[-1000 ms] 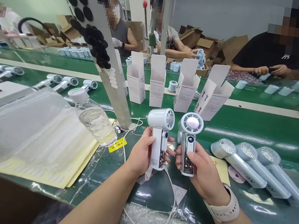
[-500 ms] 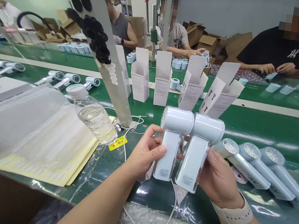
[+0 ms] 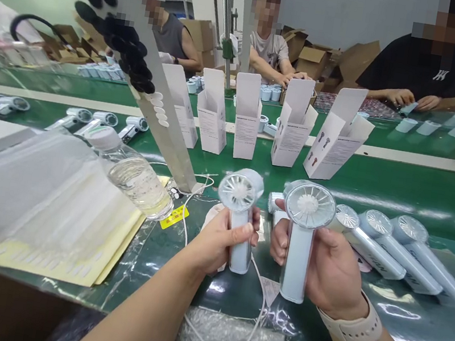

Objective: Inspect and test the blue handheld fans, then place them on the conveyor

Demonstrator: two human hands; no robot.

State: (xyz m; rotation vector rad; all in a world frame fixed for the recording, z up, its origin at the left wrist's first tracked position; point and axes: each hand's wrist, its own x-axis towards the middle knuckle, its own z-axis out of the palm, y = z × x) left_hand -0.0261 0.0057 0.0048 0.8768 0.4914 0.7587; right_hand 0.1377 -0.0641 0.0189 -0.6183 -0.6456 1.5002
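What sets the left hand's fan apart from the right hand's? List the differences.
The left-hand fan looks smaller in the picture than the right-hand fan. The left-hand fan's head is turned slightly aside; the right-hand fan's faces the camera squarely. The left hand has its thumb across its fan's handle; the right hand leaves its fan's handle front bare. Both are pale and upright.

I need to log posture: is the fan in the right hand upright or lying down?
Upright: the right hand holds the fan by its handle, head on top.
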